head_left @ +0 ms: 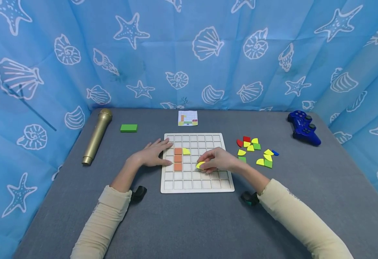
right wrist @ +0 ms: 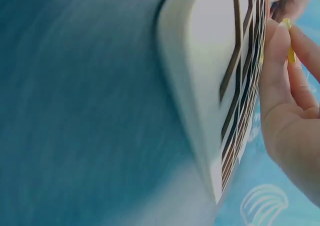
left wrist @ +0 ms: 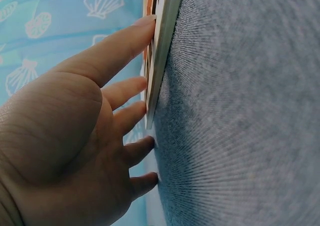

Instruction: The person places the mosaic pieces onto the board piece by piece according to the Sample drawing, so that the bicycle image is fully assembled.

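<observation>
Yellow shows at the fingertips of the right hand (head_left: 217, 160), where a small curved piece (head_left: 200, 165) is pinched between the thumb and the forefinger. In the head view the piece juts out past the left side of these fingertips, over the middle of a white gridded board (head_left: 197, 191); in the right wrist view it stands nearly edge-on, thumb on one side and forefinger on the other. Whether its lower edge touches the grid cannot be told. The left hand (head_left: 151, 154) grasps nothing: its fingers are spread and fairly straight, with the thumb tip resting on the board's left rim and the other fingertips at or near the far part of that same side. Between the two hands, three orange squares (head_left: 178, 158) lie in a column of cells near the left thumb, and a yellow quarter-round (head_left: 186, 151) sits in the cell just right of the top square. More loose pieces (head_left: 268, 163) in yellow, green, red and blue lie on the grey table (head_left: 189, 226) to the right of the board. A printed card (head_left: 187, 118) lies beyond the far edge, with a green block (head_left: 128, 128) and a gold microphone (head_left: 97, 137) to the left and a blue game controller (head_left: 303, 127) to the right.
</observation>
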Action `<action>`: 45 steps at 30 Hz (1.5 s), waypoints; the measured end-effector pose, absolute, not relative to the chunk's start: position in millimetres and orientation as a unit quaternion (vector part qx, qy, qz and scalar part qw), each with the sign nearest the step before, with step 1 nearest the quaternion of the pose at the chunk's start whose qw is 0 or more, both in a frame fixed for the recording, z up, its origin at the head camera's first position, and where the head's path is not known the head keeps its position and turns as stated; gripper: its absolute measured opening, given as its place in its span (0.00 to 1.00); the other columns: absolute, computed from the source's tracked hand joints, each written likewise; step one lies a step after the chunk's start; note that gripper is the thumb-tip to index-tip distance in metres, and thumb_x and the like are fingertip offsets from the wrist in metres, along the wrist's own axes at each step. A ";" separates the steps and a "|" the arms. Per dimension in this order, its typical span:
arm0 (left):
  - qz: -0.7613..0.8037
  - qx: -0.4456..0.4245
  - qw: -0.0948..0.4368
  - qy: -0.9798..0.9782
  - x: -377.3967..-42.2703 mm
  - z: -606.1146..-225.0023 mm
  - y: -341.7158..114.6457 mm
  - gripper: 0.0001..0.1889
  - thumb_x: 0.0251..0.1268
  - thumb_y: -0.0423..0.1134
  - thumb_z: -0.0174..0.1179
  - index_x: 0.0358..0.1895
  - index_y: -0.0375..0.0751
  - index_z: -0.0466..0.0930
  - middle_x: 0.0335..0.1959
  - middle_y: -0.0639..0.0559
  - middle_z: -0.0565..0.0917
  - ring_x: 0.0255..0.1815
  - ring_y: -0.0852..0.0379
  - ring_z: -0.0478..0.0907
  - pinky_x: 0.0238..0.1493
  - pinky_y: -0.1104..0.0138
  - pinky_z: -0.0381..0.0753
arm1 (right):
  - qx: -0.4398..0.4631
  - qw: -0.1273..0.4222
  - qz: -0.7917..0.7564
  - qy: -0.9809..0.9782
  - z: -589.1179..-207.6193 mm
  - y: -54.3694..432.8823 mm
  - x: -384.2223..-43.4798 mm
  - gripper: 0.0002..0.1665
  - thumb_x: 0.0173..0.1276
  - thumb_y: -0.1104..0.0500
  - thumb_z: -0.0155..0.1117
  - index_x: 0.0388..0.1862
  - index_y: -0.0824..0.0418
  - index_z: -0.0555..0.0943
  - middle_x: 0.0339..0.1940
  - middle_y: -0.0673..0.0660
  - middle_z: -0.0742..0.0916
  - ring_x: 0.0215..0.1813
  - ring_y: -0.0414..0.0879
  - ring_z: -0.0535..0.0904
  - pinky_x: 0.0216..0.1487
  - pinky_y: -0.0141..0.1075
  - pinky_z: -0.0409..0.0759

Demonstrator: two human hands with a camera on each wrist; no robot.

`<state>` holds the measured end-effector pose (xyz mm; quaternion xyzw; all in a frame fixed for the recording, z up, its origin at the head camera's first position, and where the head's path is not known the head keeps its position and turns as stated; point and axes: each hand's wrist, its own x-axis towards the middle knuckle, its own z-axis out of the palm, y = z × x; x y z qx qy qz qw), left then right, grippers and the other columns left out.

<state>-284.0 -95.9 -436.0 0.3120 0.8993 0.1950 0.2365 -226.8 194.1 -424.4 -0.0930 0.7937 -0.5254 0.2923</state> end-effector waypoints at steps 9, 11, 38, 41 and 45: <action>0.188 0.305 0.235 0.904 -285.6 -438.0 -94.5 0.42 0.66 0.56 0.57 0.76 0.44 0.49 0.77 0.43 0.44 0.75 0.40 0.35 0.69 0.43 0.35 | -0.119 0.295 -0.492 0.811 -428.1 154.6 -224.7 0.09 0.62 0.65 0.68 0.42 0.65 0.85 0.26 0.56 0.85 0.27 0.44 0.82 0.32 0.35 0.82; 0.188 0.305 0.235 0.904 -285.7 -437.9 -94.5 0.42 0.66 0.56 0.57 0.76 0.44 0.49 0.77 0.43 0.44 0.75 0.40 0.35 0.69 0.43 0.35 | -0.136 0.291 -0.488 0.811 -427.8 147.0 -224.1 0.09 0.62 0.66 0.68 0.42 0.66 0.85 0.26 0.55 0.85 0.27 0.45 0.83 0.32 0.36 0.82; 0.193 0.309 0.234 0.901 -285.5 -434.5 -95.6 0.39 0.66 0.49 0.59 0.76 0.42 0.51 0.77 0.42 0.45 0.75 0.40 0.36 0.69 0.42 0.36 | -0.310 0.196 -0.302 0.880 -418.2 85.8 -229.1 0.04 0.60 0.64 0.71 0.34 0.60 0.86 0.26 0.46 0.84 0.30 0.36 0.76 0.33 0.28 0.75; 0.194 0.308 0.236 0.901 -285.8 -435.1 -95.7 0.40 0.66 0.50 0.58 0.76 0.43 0.51 0.77 0.42 0.44 0.75 0.40 0.35 0.69 0.43 0.36 | -0.317 0.190 -0.303 0.879 -418.2 86.4 -228.6 0.03 0.61 0.65 0.70 0.34 0.61 0.86 0.26 0.47 0.84 0.29 0.36 0.76 0.33 0.28 0.75; 0.191 0.310 0.234 0.901 -285.9 -436.3 -96.1 0.40 0.67 0.51 0.58 0.76 0.43 0.50 0.77 0.43 0.44 0.75 0.40 0.35 0.69 0.43 0.36 | -0.320 0.182 -0.306 0.878 -418.3 87.2 -228.9 0.03 0.64 0.64 0.67 0.36 0.61 0.86 0.28 0.47 0.85 0.30 0.36 0.77 0.34 0.28 0.75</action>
